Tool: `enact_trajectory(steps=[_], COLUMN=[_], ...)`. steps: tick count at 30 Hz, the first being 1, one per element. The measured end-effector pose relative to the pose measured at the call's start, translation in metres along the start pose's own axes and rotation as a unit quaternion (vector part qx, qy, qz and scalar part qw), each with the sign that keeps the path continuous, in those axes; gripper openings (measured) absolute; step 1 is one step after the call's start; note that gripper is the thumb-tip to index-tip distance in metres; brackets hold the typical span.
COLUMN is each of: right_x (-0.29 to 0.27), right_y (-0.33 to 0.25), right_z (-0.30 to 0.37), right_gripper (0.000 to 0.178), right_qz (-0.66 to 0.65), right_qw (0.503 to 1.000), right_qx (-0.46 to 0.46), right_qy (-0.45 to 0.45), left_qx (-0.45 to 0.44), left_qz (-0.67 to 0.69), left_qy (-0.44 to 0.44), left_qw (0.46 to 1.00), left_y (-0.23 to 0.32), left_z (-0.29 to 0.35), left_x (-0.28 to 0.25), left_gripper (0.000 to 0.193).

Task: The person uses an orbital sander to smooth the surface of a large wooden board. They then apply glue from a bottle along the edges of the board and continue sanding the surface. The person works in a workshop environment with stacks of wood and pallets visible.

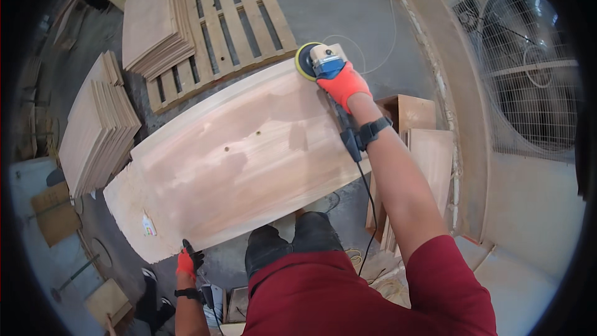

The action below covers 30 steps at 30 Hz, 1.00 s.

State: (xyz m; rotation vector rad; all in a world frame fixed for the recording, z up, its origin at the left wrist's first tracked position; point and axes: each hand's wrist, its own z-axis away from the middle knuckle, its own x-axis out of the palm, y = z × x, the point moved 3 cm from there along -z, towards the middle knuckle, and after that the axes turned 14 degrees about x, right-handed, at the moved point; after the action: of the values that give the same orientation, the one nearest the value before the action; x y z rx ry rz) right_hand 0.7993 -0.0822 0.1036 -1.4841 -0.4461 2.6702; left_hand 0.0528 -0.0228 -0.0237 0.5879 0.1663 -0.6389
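A large light-brown wooden panel [249, 155] lies slantwise in front of me, with two small dark spots near its middle. In a red glove, my right hand [347, 84] is closed around a blue and silver disc sander [328, 60]. Its round dark pad with a yellow rim [307, 62] is at the panel's far right corner; whether it touches the wood I cannot tell. My left hand [188, 261], gloved in red and black, is at the panel's near left edge, its dark fingers apart. A small colourful piece [148, 224] lies on the panel's left end.
Beyond the panel is a slatted wooden pallet [230, 25] bearing a stack of thin boards [157, 22]. Another board stack [99, 127] stands at the left. Boards and boxes [429, 155] sit at the right, near a large caged fan [528, 65]. A black cable [373, 211] hangs beside my right arm.
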Motion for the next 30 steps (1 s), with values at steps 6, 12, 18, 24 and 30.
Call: enact_trajectory(steps=[6,12,18,24,30], right_x=[0.061,0.126,0.199,0.270,0.261], right_y=[-0.072,-0.139,-0.208,-0.255,-0.234], right_z=[0.087,0.168,0.250,0.329,0.328], right_gripper=[0.072,0.070,0.070,0.068,0.068], right_qz=[0.041,0.080,0.102,0.136,0.157], right_qw=[0.998,0.990,0.975,0.952,0.951], right_qx=[-0.033,-0.095,-0.171,-0.252,-0.234], right_qy=[-0.045,-0.065,-0.103,-0.105,-0.126], left_qx=[-0.003,0.022,0.084,0.130,0.085], left_qz=[0.011,0.095,0.164,0.128,0.146], left_qy=[0.017,0.041,-0.004,-0.048,-0.008], left_qw=[1.000,0.994,0.983,0.982,0.986], left_y=[-0.014,-0.013,-0.035,-0.046,-0.030], left_z=[-0.013,-0.013,-0.020,-0.029,-0.022], left_x=[-0.006,0.005,0.006,0.006,0.009], left_gripper=[0.079,0.073,0.057,0.050,0.036])
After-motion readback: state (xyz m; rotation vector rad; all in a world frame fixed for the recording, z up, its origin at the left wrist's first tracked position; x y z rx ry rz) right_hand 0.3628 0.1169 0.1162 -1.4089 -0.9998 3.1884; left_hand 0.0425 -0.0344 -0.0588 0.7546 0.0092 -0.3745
